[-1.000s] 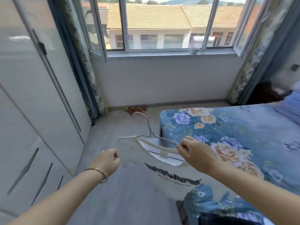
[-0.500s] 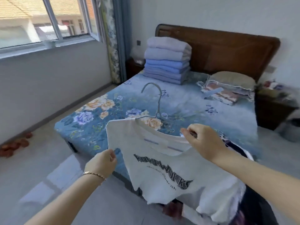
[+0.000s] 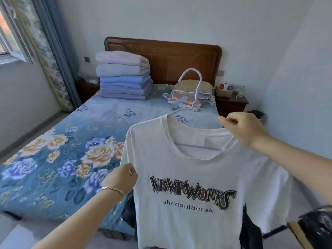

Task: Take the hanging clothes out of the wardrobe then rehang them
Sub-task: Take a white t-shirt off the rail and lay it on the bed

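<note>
Bed: wide bed under a blue rose-print sheet (image 3: 71, 141), filling the left and centre of the view. The wardrobe is not in view.

Garment: white knit T-shirt with black lettering (image 3: 188, 221), held up in the air above the near corner of the bed, front toward the camera. It is threaded on its hanger. Dark clothes (image 3: 250, 230) show behind its lower right edge.

Hanger: thin white wire-shaped hanger (image 3: 196, 90). The hook stands upright above the collar, and the crossbar shows through the neck opening.

Hands: well apart. The right hand (image 3: 246, 130) has its fingers curled and clamps the shirt's shoulder, apparently over the hanger arm beneath. The left hand (image 3: 122, 178) pinches the hem of the opposite sleeve.

Handling (judgement): the shirt is light, limp and has no stiffness of its own, so the hanger gives it all its shape. The smooth hanger arms would probably let the wide neck slip off if the hanger tilts. The best hold is the hook's neck, or the shoulder seam pinched together with the arm under it. The sleeve pinch only steadies the shirt and would carry nothing.
</note>
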`<act>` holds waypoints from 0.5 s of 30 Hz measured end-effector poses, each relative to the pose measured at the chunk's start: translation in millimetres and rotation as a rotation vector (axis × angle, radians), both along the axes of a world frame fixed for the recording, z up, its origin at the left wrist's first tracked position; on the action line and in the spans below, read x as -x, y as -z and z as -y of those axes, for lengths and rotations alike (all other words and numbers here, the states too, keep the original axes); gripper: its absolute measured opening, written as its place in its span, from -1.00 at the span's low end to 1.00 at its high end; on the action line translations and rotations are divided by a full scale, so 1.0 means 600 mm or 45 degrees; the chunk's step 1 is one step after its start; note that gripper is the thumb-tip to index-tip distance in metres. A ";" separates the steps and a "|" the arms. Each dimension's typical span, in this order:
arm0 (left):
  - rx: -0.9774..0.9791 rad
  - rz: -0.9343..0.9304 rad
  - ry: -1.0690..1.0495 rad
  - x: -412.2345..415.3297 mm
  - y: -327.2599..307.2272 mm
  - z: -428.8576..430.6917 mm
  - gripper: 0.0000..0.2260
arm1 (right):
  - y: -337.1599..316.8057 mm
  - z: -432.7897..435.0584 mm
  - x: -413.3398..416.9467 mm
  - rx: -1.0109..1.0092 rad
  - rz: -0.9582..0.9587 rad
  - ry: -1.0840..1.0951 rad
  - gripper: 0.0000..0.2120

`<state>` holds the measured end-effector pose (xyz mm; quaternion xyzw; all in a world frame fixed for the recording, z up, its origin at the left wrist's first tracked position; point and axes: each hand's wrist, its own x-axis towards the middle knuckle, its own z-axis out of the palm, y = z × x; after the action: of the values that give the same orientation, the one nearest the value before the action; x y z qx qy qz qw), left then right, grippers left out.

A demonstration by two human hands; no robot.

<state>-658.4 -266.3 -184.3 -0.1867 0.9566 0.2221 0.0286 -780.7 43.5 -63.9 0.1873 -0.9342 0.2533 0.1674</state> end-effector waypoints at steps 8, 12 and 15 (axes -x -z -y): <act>0.143 0.150 -0.031 0.069 0.036 -0.059 -0.85 | 0.175 -0.077 0.169 -0.014 0.100 -0.047 -0.77; 0.339 0.224 -0.166 0.134 0.040 -0.091 -0.70 | 0.284 -0.090 0.287 0.072 0.089 -0.113 -0.89; 0.262 0.253 -0.246 0.218 0.075 -0.096 -0.76 | 0.366 -0.091 0.391 0.075 0.156 -0.100 -0.91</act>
<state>-789.3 -208.9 -229.2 -0.3006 0.9444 0.1050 0.0821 -1015.1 97.9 -283.5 0.2029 -0.9268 0.2980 0.1053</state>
